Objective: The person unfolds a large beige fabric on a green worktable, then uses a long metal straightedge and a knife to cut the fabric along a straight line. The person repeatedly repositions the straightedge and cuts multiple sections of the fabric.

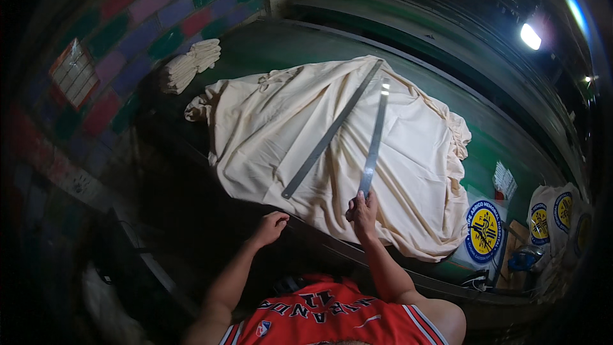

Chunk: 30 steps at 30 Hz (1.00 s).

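A large heap of cream cloth (pixel 287 121) lies in folds over the green table, its edges bunched and gathered. My right hand (pixel 363 209) is closed around the near end of a long metal ruler (pixel 375 134), which slants up and away over the cloth. To its left, a second metal ruler (pixel 332 130) rests diagonally on the cloth, with no hand on it. My left hand (pixel 271 228) hovers by the table's near edge, just below the second ruler's near end. Its fingers are curled closed, and nothing shows in them.
A stack of folded cream cloth (pixel 191 65) sits at the far left, by a painted block wall (pixel 137 19). At the right are a printed cloth piece (pixel 483 230) with a round blue and yellow emblem, more printed pieces (pixel 550 217) and a wooden board (pixel 514 252).
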{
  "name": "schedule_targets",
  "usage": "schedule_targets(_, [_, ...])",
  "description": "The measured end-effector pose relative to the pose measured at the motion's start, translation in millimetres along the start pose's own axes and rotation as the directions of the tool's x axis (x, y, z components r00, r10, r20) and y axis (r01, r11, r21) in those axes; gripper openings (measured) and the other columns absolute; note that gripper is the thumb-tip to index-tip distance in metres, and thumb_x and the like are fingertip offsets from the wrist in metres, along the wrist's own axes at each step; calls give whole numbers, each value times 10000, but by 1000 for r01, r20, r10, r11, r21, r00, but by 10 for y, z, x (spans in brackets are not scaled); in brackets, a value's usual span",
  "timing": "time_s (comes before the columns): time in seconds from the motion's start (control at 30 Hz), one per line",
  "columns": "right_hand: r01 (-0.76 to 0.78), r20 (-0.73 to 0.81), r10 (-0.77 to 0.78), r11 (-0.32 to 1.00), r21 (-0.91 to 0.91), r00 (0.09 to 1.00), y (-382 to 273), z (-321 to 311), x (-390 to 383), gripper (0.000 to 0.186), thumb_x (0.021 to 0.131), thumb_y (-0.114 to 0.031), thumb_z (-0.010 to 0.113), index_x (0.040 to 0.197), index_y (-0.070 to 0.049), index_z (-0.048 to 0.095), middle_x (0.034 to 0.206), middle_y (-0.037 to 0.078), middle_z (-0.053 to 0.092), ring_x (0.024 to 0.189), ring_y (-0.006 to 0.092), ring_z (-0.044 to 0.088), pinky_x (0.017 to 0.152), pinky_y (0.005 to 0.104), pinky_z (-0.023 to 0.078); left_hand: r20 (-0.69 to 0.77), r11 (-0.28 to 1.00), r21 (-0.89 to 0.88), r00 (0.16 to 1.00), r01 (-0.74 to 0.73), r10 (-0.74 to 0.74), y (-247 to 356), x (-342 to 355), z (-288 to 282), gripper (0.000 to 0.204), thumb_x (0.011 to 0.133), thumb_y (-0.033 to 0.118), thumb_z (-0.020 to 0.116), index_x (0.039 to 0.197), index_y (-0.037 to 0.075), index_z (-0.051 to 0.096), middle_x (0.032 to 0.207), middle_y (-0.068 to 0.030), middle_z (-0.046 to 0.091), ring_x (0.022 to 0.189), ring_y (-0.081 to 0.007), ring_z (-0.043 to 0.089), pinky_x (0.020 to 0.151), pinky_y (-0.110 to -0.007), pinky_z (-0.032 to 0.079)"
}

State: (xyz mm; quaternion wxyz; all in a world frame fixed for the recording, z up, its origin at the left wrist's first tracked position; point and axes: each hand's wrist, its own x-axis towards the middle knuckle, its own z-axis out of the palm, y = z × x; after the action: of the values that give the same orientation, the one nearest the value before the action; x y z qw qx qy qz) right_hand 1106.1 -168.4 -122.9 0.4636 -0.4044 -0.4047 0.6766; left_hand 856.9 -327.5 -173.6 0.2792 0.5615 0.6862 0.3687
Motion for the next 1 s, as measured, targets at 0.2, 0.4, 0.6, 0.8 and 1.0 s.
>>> schedule_targets(0.2, [-98, 153, 106, 993, -63, 983, 234, 884, -17, 211, 1045, -260, 475, 983, -68, 413, 669, 27, 478, 445, 117, 427, 380, 276, 353, -53, 986, -133, 992, 106, -114, -386, -293, -732, 222, 925, 65, 616, 1135, 4, 652, 1074, -115, 705, 976, -189, 676, 863, -316, 530])
schedule_targets(0.4, [-110, 237, 142, 983, -144, 961, 460, 1411, 73, 220, 1034, -248, 501, 971, -67, 393, 666, 37, 462, 457, 119, 426, 384, 277, 351, -108, 930, -307, 964, 200, -243, -692, -368, -1132, 231, 941, 45, 590, 1161, -12, 632, 1062, -126, 709, 957, -163, 674, 851, -297, 536])
schedule_targets(0.6, [-85, 180, 127, 970, -226, 975, 860, 1861, 418, 212, 1037, -242, 486, 969, -60, 402, 657, 40, 468, 468, 132, 450, 392, 287, 394, -136, 913, -354, 955, 201, -263, -874, -365, -1473, 236, 949, 49, 580, 1174, -4, 624, 1051, -97, 704, 900, -140, 656, 836, -286, 530])
schedule_targets(0.8, [-179, 187, 218, 962, -208, 958, 1321, 2293, 734, 273, 1023, -280, 517, 972, -38, 401, 692, 81, 529, 493, 190, 549, 427, 329, 474, -184, 912, -376, 951, 165, -247, -1129, 37, -2179, 224, 953, 49, 569, 1166, 0, 616, 1031, -86, 697, 894, -128, 645, 804, -283, 524])
schedule_targets(1.0, [-375, 160, 410, 903, -212, 898, 1676, 2573, 978, 270, 1020, -311, 518, 1022, -47, 458, 758, 105, 606, 550, 221, 614, 455, 347, 490, -241, 974, -227, 969, -9, -47, -1584, 1164, -2976, 190, 961, 64, 568, 1133, -5, 606, 988, -86, 688, 868, -139, 643, 783, -287, 523])
